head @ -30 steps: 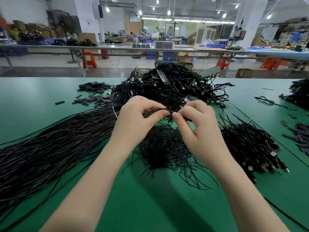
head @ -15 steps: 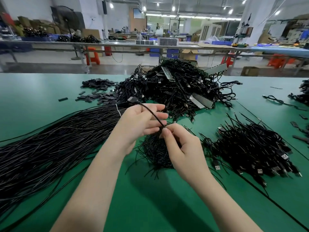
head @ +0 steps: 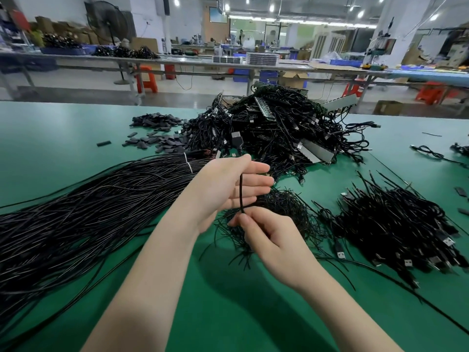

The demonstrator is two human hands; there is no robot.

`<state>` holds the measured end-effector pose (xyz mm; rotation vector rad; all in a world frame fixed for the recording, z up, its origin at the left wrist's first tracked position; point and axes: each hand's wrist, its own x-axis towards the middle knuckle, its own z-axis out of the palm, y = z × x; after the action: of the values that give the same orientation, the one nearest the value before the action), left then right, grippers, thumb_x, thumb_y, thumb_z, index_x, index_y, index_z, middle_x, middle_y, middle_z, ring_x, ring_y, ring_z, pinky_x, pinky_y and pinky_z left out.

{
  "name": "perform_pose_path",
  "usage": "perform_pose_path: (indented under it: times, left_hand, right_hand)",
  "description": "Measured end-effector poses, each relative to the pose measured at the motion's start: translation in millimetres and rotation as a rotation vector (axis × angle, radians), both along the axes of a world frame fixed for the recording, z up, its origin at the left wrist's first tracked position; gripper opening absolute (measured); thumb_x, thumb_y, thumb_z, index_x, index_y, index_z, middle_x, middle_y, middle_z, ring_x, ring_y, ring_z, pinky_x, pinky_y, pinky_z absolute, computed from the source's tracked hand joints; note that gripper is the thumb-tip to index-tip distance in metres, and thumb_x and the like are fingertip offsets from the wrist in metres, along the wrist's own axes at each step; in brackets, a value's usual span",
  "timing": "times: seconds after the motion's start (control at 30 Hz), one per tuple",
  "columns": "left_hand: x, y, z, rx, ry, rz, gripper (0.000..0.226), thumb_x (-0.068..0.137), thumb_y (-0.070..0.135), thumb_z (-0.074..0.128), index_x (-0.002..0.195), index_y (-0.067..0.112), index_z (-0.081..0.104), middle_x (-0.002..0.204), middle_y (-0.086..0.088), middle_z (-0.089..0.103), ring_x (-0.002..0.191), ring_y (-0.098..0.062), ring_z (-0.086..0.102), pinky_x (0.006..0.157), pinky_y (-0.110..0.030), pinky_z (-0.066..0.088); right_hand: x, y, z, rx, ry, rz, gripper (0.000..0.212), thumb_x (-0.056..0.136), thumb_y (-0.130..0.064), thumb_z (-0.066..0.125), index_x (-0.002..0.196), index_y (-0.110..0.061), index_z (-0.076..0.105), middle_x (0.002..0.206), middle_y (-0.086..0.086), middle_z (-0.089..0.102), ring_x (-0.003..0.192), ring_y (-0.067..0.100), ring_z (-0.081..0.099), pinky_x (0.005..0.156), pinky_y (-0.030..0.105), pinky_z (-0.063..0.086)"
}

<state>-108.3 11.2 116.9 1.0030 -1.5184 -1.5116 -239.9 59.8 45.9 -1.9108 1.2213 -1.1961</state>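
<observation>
Cable (head: pixel 241 191), black and thin, stands nearly upright in the air over the near left edge of the nest of thin black ties (head: pixel 289 207) that lies on the green desk (head: pixel 50 128). Its plug (head: pixel 236 138) points up and away from the person, above the nest's far left side.

The left hand (head: pixel 228 189) is raised beside the nest's left edge with its palm turned towards the nest. Its fingers lie almost straight, and its thumb presses the upper part of the cable against them, so the hand holds the cable just below the plug. From there the cable runs down across the fingers. The right hand (head: pixel 269 240) sits at the nest's near edge, fingers curled, and pinches the cable's lower end between thumb and forefinger. Both hands are off the desk.

To the left of the nest, a long bundle of black cables (head: pixel 88 212) stretches across the desk, bound by a white tie (head: pixel 188 163) at the end nearest the nest. Beyond the nest rises a big tangled pile of black cables (head: pixel 279 130) with a grey strip (head: pixel 317 151) lying on its side that faces the nest. To the right of the nest, close but apart from it, lies a heap of short cables with plugs (head: pixel 396 229). Beyond the nest and to its left, small flat dark sleeves (head: pixel 157 130) are scattered.
</observation>
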Motion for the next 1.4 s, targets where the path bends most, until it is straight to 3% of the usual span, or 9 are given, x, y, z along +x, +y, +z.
perform_pose_path:
  times: [0.27,0.47,0.6,0.7,0.77,0.83,0.97,1.17,1.4]
  left_hand:
    - [0.9,11.5,6.9,0.008,0.176,-0.264,0.047,0.1,0.036,0.038,0.075,0.025,0.076,0.083,-0.007,0.076,0.075,-0.019,0.073,0.062,-0.023,0.056]
    - [1.6,12.7,1.3,-0.079,-0.17,-0.418,0.045,0.092,0.048,0.033,0.064,0.034,0.066,0.064,-0.006,0.071,0.053,-0.017,0.064,0.049,-0.02,0.045]
    - [-3.0,10.9,-5.5,-0.108,-0.404,-0.417,0.045,0.097,0.053,0.029,0.081,0.03,0.065,0.076,-0.003,0.075,0.064,-0.014,0.069,0.059,-0.021,0.046]
    - [-5.9,9.6,-9.5,-0.175,-0.496,-0.383,0.044,0.104,0.048,0.027,0.1,0.034,0.068,0.095,0.008,0.076,0.088,-0.007,0.071,0.081,-0.025,0.051]
    - [-9.3,8.1,-10.6,-0.214,-0.429,-0.293,0.038,0.105,0.045,0.03,0.101,0.041,0.068,0.102,0.016,0.074,0.096,-0.001,0.068,0.094,-0.031,0.051]
    - [-12.0,7.4,-7.5,-0.139,-0.158,-0.18,0.041,0.105,0.041,0.031,0.097,0.04,0.071,0.102,0.015,0.074,0.095,0.001,0.068,0.095,-0.03,0.051]
    - [-8.4,8.0,2.3,0.061,0.393,-0.21,0.043,0.101,0.041,0.032,0.117,0.021,0.066,0.121,-0.004,0.07,0.116,-0.015,0.063,0.107,-0.034,0.042]
    - [-1.4,12.5,7.5,-0.076,0.398,-0.207,0.046,0.105,0.036,0.026,0.116,0.016,0.066,0.116,-0.007,0.071,0.114,-0.019,0.065,0.087,-0.025,0.054]
    - [-5.5,9.1,4.3,-0.199,0.281,-0.027,0.041,0.104,0.035,0.031,0.111,0.02,0.069,0.118,0.003,0.071,0.115,-0.011,0.064,0.102,-0.031,0.049]
  right_hand:
    - [-23.3,-9.4,-0.1,0.307,0.057,0.102,0.055,0.078,-0.072,0.052,0.062,-0.023,0.071,0.05,0.001,0.04,0.048,0.014,0.033,0.047,0.026,0.026]
    - [-82.7,-9.6,22.6,0.38,0.166,-0.146,0.058,0.066,-0.066,0.069,0.053,-0.019,0.039,0.049,-0.006,0.03,0.045,0.011,0.024,0.043,0.016,0.022]
    - [-91.7,-3.3,42.4,0.347,0.128,-0.216,0.055,0.075,-0.066,0.061,0.056,-0.018,0.043,0.054,-0.002,0.031,0.047,0.012,0.025,0.049,0.024,0.022]
    - [-73.2,3.0,54.7,0.289,-0.034,-0.203,0.043,0.092,-0.049,0.051,0.065,-0.017,0.06,0.054,-0.008,0.038,0.048,0.009,0.03,0.051,0.024,0.026]
    - [-54.3,9.0,60.7,0.241,-0.119,-0.146,0.035,0.1,-0.033,0.044,0.079,-0.015,0.066,0.055,-0.013,0.041,0.05,0.007,0.033,0.047,0.019,0.028]
    - [-35.6,15.1,62.1,0.186,-0.178,-0.037,0.029,0.102,-0.021,0.041,0.091,-0.017,0.068,0.058,-0.01,0.043,0.051,0.006,0.035,0.045,0.015,0.029]
    - [-12.4,19.6,53.9,0.211,-0.278,0.162,0.038,0.104,-0.017,0.04,0.077,-0.029,0.064,0.059,-0.004,0.04,0.047,0.006,0.032,0.043,0.014,0.028]
    - [-32.9,11.9,45.7,0.467,-0.257,0.332,0.032,0.095,-0.04,0.047,0.078,-0.023,0.068,0.056,-0.004,0.028,0.05,0.01,0.02,0.049,0.023,0.016]
    - [-39.8,15.5,48.8,0.533,-0.255,0.536,0.032,0.097,-0.038,0.045,0.081,-0.024,0.069,0.055,-0.012,0.034,0.048,0.004,0.027,0.047,0.015,0.025]
